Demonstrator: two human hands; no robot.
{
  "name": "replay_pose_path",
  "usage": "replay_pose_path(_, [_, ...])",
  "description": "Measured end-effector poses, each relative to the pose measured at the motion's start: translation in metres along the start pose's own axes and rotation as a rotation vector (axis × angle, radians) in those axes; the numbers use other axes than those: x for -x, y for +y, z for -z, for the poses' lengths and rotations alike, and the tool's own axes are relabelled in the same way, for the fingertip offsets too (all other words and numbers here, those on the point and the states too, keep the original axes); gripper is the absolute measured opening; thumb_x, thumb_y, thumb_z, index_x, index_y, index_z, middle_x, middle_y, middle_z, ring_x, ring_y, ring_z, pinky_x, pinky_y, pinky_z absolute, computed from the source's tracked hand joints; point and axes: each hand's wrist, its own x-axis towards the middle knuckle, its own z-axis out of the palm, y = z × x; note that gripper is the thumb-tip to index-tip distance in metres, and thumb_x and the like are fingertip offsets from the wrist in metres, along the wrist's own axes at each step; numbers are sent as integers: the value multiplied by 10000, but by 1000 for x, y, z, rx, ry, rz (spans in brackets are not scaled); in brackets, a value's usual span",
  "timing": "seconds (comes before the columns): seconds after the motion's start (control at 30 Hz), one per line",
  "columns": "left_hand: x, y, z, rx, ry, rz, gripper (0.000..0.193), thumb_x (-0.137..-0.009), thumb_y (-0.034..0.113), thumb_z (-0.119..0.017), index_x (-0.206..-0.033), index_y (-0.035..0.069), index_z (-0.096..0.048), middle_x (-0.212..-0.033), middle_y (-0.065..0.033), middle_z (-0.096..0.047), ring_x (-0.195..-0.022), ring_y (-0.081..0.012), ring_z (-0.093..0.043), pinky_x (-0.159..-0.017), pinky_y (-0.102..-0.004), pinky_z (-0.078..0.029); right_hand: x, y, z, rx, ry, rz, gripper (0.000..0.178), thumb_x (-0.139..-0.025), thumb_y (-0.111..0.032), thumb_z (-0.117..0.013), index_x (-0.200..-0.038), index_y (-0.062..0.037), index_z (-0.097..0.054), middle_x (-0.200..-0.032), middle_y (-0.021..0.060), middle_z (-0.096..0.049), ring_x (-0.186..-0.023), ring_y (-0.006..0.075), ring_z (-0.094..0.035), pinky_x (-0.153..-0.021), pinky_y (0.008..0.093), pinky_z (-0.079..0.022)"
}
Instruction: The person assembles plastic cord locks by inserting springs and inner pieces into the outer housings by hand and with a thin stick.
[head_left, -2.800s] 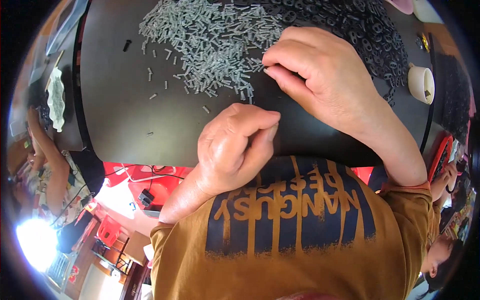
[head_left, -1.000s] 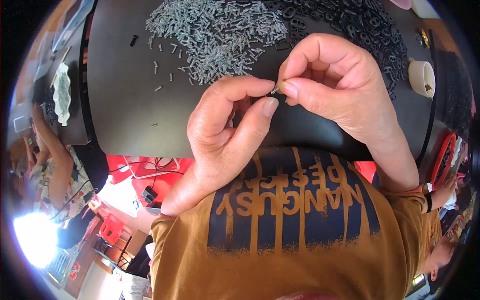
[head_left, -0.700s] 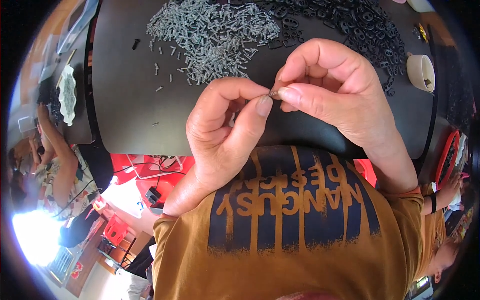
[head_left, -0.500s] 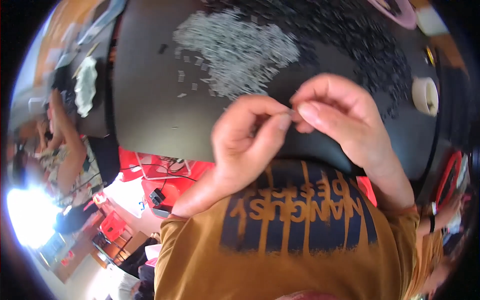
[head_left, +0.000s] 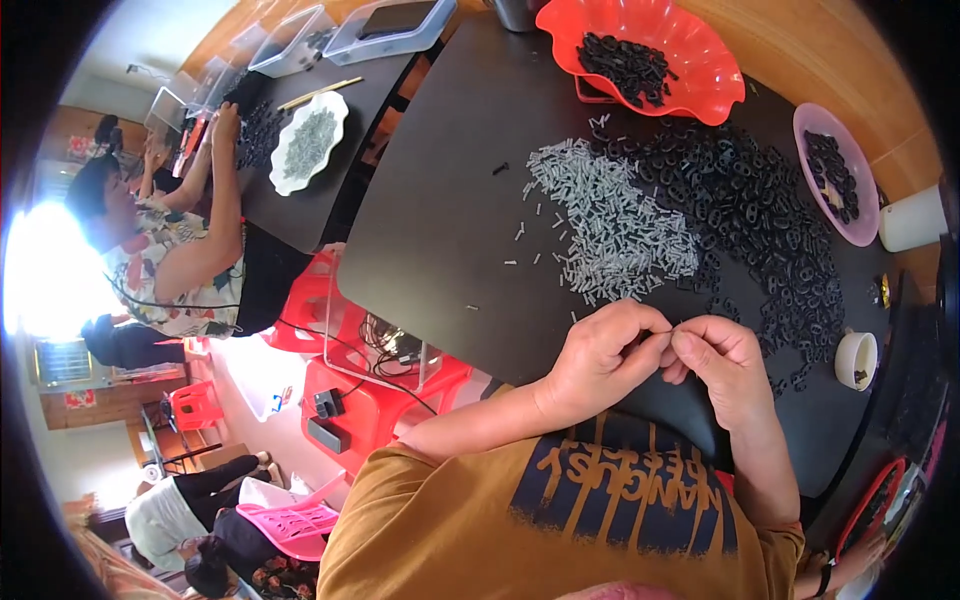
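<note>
My left hand (head_left: 612, 348) and my right hand (head_left: 728, 368) meet fingertip to fingertip over the near side of the dark table (head_left: 430, 230). Thumb and forefinger are pinched together on each. Whatever lies between the tips is too small and covered to make out. Just beyond them spreads a heap of small, pale, translucent pins (head_left: 615, 235). To its right, a wide heap of small black pieces with holes (head_left: 770, 215) runs across the table.
A red scalloped bowl (head_left: 700, 90) and a pink tray (head_left: 868, 200) hold black pieces. A white cup (head_left: 856, 362) stands at the right edge. At the left, a person (head_left: 190, 240) works at another table with a white dish (head_left: 330, 103). Red stools (head_left: 345, 400) stand below.
The view has swung, so the table and heaps sit lower and further right, and the red bowl shows. My hands stay together, still pinching at the fingertips.
</note>
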Motion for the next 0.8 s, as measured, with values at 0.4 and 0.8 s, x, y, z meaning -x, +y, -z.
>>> replay_pose_path(0.4, [2, -2, -4, 112, -63, -160, 142, -735, -29, -571, -867, 23, -566, -710, -65, -552, -640, -200, -545, -556, -282, -437, 4, 4, 6, -229, 30, -73, 122, -799, -130, -584, -796, -9, -573, -706, 97, -612, -586, 130, -571, -523, 232, -466])
replay_pose_path(0.8, [1, 1, -5, 234, -63, 37, 216, -790, -5, -543, -1001, 7, -498, -787, -63, -546, -676, -118, -554, -569, -234, -455, 4, 2, 5, -227, 97, 42, 111, -764, -102, -588, -811, -9, -550, -669, 54, -565, -585, 112, -522, -547, 224, -429])
